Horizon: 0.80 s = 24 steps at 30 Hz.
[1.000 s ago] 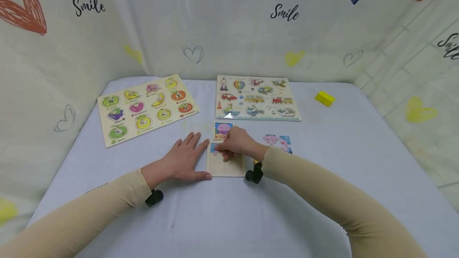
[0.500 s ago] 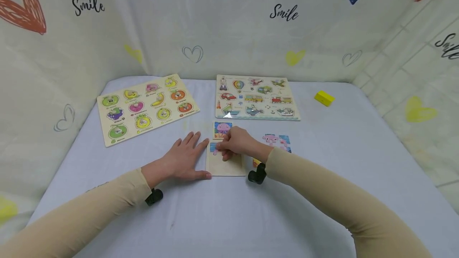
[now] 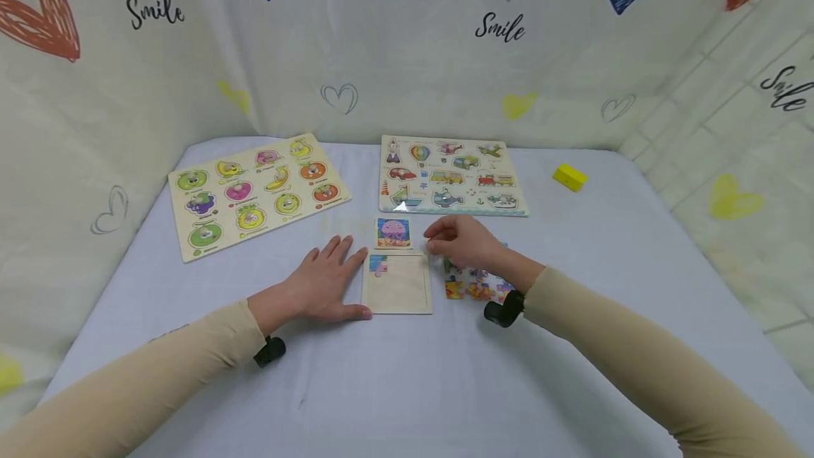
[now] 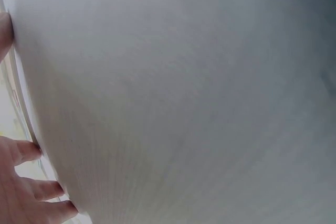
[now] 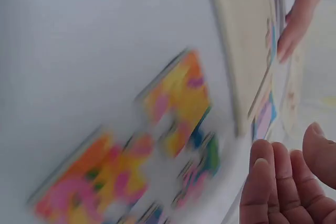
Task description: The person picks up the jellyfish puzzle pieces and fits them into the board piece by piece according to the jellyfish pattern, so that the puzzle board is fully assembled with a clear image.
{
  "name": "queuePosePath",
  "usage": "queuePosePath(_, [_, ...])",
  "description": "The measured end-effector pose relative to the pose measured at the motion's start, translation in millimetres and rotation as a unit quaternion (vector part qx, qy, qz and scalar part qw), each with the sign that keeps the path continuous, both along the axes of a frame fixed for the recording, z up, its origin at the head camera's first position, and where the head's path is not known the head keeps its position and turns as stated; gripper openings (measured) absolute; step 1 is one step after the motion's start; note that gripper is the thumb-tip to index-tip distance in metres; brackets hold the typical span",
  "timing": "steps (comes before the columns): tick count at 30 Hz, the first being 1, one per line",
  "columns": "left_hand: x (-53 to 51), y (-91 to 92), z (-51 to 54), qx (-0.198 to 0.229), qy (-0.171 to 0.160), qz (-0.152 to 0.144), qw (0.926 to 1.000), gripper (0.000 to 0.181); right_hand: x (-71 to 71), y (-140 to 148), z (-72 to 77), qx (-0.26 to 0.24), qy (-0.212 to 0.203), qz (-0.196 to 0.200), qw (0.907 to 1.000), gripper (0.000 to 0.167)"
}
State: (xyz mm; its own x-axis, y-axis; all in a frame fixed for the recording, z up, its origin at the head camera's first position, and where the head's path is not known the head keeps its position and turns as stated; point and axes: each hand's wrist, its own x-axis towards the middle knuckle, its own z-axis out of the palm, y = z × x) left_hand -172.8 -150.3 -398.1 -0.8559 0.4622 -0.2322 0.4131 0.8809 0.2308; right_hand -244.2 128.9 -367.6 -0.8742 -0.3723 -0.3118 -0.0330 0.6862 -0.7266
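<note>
Fingers of the left hand (image 3: 318, 285) are lying flat and spread wide on the white cloth-covered table (image 3: 375, 387), the thumb and index tips resting at the left edge of a square, pale wooden puzzle tray with a raised rim (image 3: 402, 295). Fingers of the right hand (image 3: 467, 242) are bending loosely, a gap showing between thumb and fingertips; they are hovering just right of the tray, above loose multicoloured jigsaw pieces (image 3: 480, 291). A blue-and-pink jigsaw piece (image 3: 378, 264) is occupying the tray's upper left corner. Just beyond, a small square card picturing a pink jellyfish (image 3: 394, 233) is lying flat.

Farther back, a cream fruit board (image 3: 258, 194), a cream vehicle board (image 3: 427, 199) and a yellow block (image 3: 569, 177) are resting on the cloth. A white curtain printed with hearts (image 3: 432, 69) is hanging behind.

Compared with the earlier frame, the right hand is no longer reaching over the tray's corner and is leaving the corner piece exposed; the left hand is keeping its place.
</note>
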Motion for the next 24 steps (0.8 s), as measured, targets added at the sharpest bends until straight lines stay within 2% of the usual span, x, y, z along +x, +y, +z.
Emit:
queuePosePath(6, [0.3, 0.3, 0.8, 0.002, -0.003, 0.002, 1.0000, 0.107, -4.8, 34.3, 0.6, 0.006, 0.040, 0.000, 0.9992, 0.034])
queuePosePath(13, [1.1, 0.3, 1.6, 0.002, -0.001, 0.001, 1.0000, 0.107, -11.2, 64.6, -0.7, 0.035, 0.062, -0.004, 0.9974, 0.038])
queuePosePath(24, [1.5, 0.8, 1.7, 0.001, 0.004, -0.002, 1.0000, 0.107, -22.8, 85.7, -12.1, 0.092, 0.071, 0.015, 0.9931, 0.038])
